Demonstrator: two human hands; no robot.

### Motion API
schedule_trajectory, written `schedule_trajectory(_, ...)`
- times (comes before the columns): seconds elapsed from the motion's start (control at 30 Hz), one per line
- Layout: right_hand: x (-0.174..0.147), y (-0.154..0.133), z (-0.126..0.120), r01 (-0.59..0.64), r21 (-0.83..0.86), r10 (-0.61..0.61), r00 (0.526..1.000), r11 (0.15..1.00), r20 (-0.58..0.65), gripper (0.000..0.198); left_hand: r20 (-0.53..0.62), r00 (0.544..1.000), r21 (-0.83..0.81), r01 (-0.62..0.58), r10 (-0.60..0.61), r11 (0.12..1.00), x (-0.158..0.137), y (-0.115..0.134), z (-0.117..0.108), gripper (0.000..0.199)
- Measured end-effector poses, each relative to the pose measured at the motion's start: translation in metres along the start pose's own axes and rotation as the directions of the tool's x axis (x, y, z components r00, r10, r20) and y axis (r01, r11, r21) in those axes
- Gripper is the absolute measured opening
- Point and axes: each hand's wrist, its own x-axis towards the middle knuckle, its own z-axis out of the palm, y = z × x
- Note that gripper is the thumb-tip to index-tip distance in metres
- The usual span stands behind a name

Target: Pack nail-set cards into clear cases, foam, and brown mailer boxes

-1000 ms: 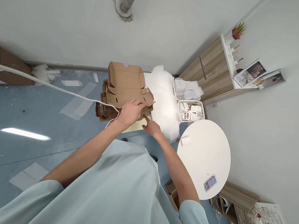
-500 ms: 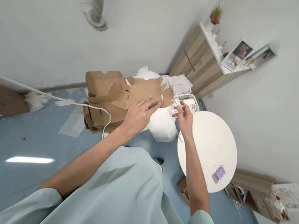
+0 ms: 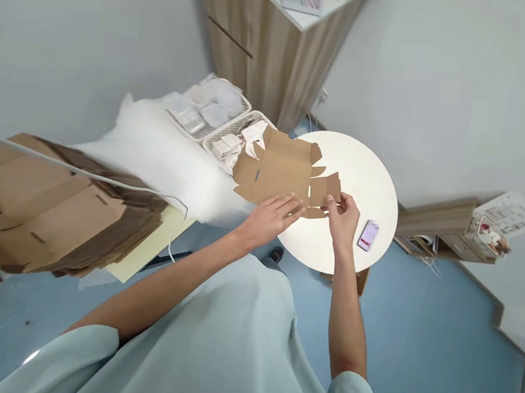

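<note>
An unfolded cardboard box blank (image 3: 286, 163) with cut flaps spans the gap between the white baskets and the round white table (image 3: 318, 250). My left hand (image 3: 271, 218) grips its near edge, fingers on top and the thumb out of sight. At the right end, my right hand (image 3: 343, 223) is closed on a small side flap. Whether the blank touches the tabletop is not clear. To the left lies a stack of similar flat cardboard blanks (image 3: 62, 208).
White baskets (image 3: 251, 116) hold small packets and clear cases. Puffy white packing material (image 3: 162, 158) bulges beside them. A phone (image 3: 368, 235) rests on the table. A white cable (image 3: 94, 172) crosses above the stack. Behind stands a wooden cabinet (image 3: 269, 42).
The view has swung right. The cardboard blank has come off the stack and over to the table in my hands. My right hand, earlier free, now holds its flap.
</note>
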Motion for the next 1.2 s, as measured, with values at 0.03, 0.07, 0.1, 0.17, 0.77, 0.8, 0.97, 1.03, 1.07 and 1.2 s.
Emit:
schedule_trajectory(0.03, 0.004, 0.015, -0.014, -0.042, 0.021, 0.043, 0.999, 0.999, -0.026, 0.047, 0.043, 0.999, -0.007, -0.027, 0.027, 1.000, 0.013, 0.006, 0.017, 0.046)
schedule_trajectory(0.07, 0.007, 0.030, -0.027, -0.080, 0.043, 0.082, 0.995, 0.996, -0.048, 0.047, 0.089, 0.995, -0.019, -0.052, 0.053, 0.998, 0.025, 0.012, 0.035, 0.047)
schedule_trajectory(0.1, 0.010, 0.047, -0.040, -0.115, 0.064, 0.119, 0.991, 0.991, -0.066, 0.047, 0.136, 0.988, -0.035, -0.071, 0.075, 0.997, 0.036, 0.018, 0.054, 0.047)
schedule_trajectory(0.17, 0.016, 0.080, -0.062, -0.178, 0.102, 0.187, 0.979, 0.979, -0.080, 0.044, 0.225, 0.967, -0.074, -0.102, 0.116, 0.992, 0.054, 0.029, 0.093, 0.047)
schedule_trajectory(0.77, 0.023, 0.290, -0.108, -0.666, -0.004, 0.664, 0.744, 0.746, -0.080, 0.024, 0.772, 0.631, -0.156, 0.067, 0.079, 0.986, 0.052, 0.051, 0.295, 0.069)
schedule_trajectory(0.8, 0.022, 0.293, -0.107, -0.670, -0.058, 0.664, 0.741, 0.740, -0.098, 0.024, 0.777, 0.629, -0.130, 0.107, 0.034, 0.986, 0.050, 0.045, 0.297, 0.068)
schedule_trajectory(0.97, 0.030, 0.290, -0.100, -0.561, -0.290, 0.529, 0.828, 0.775, -0.188, 0.041, 0.803, 0.579, -0.027, 0.267, -0.138, 0.963, 0.034, 0.013, 0.297, 0.079)
schedule_trajectory(1.03, 0.043, 0.282, -0.092, -0.450, -0.438, 0.448, 0.887, 0.778, -0.116, 0.049, 0.802, 0.578, -0.033, 0.297, -0.152, 0.954, 0.027, 0.005, 0.294, 0.074)
schedule_trajectory(1.07, 0.051, 0.278, -0.087, -0.415, -0.485, 0.446, 0.893, 0.769, -0.057, 0.053, 0.797, 0.584, -0.039, 0.310, -0.158, 0.950, 0.024, 0.003, 0.292, 0.070)
schedule_trajectory(1.2, 0.085, 0.267, -0.064, -0.362, -0.597, 0.514, 0.852, 0.716, 0.101, 0.072, 0.789, 0.590, -0.078, 0.370, -0.170, 0.926, 0.014, -0.001, 0.282, 0.053)
